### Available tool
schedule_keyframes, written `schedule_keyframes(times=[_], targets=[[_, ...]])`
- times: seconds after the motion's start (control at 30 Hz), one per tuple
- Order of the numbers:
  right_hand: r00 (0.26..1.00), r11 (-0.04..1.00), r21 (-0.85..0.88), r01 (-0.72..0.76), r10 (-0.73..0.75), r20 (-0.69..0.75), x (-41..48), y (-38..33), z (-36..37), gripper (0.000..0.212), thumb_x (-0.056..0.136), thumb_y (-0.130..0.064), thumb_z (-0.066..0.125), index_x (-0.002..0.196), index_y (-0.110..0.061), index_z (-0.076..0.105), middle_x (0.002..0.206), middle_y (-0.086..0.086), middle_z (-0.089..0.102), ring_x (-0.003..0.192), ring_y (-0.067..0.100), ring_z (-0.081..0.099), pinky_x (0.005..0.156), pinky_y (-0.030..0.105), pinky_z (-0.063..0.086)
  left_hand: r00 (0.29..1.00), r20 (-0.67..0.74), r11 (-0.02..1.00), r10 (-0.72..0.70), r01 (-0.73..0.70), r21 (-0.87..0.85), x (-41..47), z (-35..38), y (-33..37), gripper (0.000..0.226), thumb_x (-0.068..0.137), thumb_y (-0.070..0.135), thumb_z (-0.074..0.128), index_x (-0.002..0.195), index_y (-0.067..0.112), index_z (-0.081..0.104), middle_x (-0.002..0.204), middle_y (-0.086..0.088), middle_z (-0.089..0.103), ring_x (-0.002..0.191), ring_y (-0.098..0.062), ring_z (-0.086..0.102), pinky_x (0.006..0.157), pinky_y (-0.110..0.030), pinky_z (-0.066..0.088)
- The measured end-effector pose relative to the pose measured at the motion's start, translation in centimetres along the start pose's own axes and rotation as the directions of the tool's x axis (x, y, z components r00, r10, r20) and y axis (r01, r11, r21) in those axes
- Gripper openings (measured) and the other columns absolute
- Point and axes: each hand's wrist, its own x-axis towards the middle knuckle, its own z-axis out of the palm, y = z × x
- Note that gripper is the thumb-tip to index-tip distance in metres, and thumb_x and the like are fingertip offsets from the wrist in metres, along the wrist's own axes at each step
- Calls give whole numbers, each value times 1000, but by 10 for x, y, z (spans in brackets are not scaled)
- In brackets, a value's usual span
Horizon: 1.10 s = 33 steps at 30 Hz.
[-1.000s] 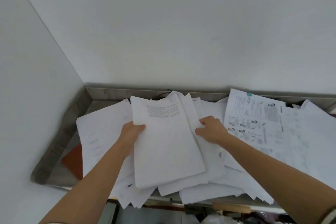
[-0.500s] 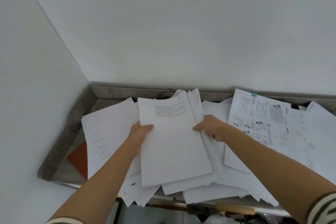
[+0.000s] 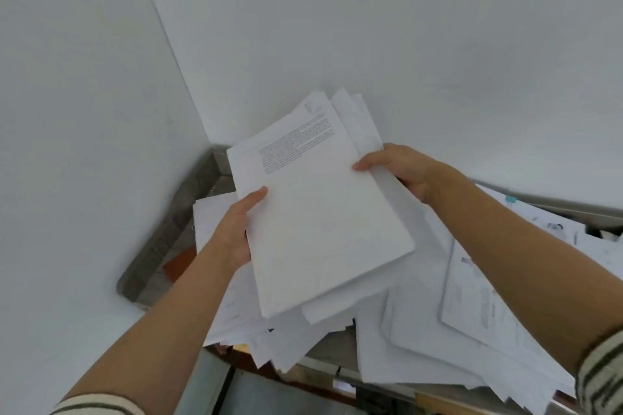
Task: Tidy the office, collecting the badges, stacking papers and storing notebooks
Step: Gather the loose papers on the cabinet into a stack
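Two hands hold one sheaf of papers (image 3: 320, 222) tilted in the air above the desk (image 3: 148, 266), near the corner where the white walls meet. The left hand (image 3: 236, 232) grips the sheaf's left edge, thumb pressed on the top sheet and fingers tucked out of sight beneath. The right hand (image 3: 401, 168) pinches the far right edge, thumb on top and fingers curled behind. The sheaf looks only roughly squared, since a few sheets fan out past its top corner. Much of the stacking appears left to do: loose sheets (image 3: 421, 330) cover the desk under and to the right of the sheaf, overlapping at odd angles, with several hanging over the near edge. Printed pages (image 3: 482, 296) lie further right, one bundle carrying a teal clip (image 3: 511, 200). An orange item (image 3: 180, 263) peeks from under the paper at the left; whether it is a notebook cannot be told. No badges show, so that part cannot be judged.
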Motion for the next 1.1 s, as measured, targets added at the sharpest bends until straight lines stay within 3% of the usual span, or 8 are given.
schedule_keyframes(times=[0.23, 0.37, 0.47, 0.6, 0.73, 0.9, 1.0, 1.1], targets=[[997, 1000, -8, -18, 19, 73, 37, -34, 43, 33, 84, -8, 71, 116, -4, 66, 109, 14, 74, 97, 30, 72, 72, 42, 60, 989, -111, 992, 94, -83, 99, -14, -5, 62, 31, 86, 7, 64, 116, 9, 66, 110, -12, 73, 91, -27, 73, 70, -41, 60], [990, 990, 24, -136, 135, 34, 64, -1, 86, 32, 84, -6, 70, 115, 2, 65, 94, 16, 75, 78, 29, 74, 63, 39, 60, 964, -266, 970, -7, 71, 232, -26, -45, 74, 28, 87, 6, 64, 115, 5, 63, 109, -16, 71, 89, -31, 69, 76, -46, 56], [981, 977, -106, -185, 177, -78, 86, 46, 118, 45, 80, -11, 78, 119, 4, 61, 96, 12, 71, 79, 25, 70, 60, 30, 55, 906, -421, 956, -51, 165, 241, -37, -78, 59, 21, 89, 6, 63, 109, 1, 63, 93, -17, 72, 84, -32, 65, 81, -49, 50], [973, 932, -286, -222, 194, -122, 100, 92, 135, 42, 76, -27, 82, 98, -7, 53, 93, 1, 60, 85, 20, 61, 71, 31, 49, 847, -532, 963, -15, 155, 220, -42, -105, 19, 23, 88, 2, 65, 109, -7, 64, 116, -24, 64, 96, -38, 64, 83, -49, 51], [967, 922, -296, -249, 218, -132, 106, 103, 138, 70, 76, -30, 82, 131, -4, 45, 95, -3, 47, 95, 21, 48, 81, 34, 40, 794, -601, 962, 89, 87, 257, -30, -113, 0, 33, 85, 3, 69, 115, -9, 61, 114, -23, 65, 86, -32, 63, 81, -42, 50], [935, 916, -202, -348, 322, -149, 106, 102, 129, 73, 72, -33, 85, 128, -1, 51, 107, 9, 61, 93, 27, 61, 73, 36, 52, 800, -595, 948, 75, 127, 290, -18, -124, 6, 28, 82, 2, 70, 106, -6, 61, 110, -23, 66, 81, -33, 64, 83, -45, 51], [923, 891, -242, -383, 376, -77, 99, 104, 128, 71, 69, -35, 86, 127, -6, 58, 125, 13, 62, 112, 34, 61, 99, 48, 48, 848, -529, 945, 26, 153, 291, -14, -126, 10, 47, 80, 1, 72, 123, -6, 54, 117, -22, 65, 100, -39, 65, 88, -55, 53], [932, 893, -274, -358, 357, -55, 93, 105, 126, 58, 76, -26, 83, 124, -4, 60, 116, 14, 68, 101, 33, 67, 87, 44, 56, 884, -466, 953, -24, 160, 255, -9, -121, 13, 52, 77, 2, 75, 124, -5, 55, 114, -22, 68, 99, -41, 67, 86, -55, 54]])
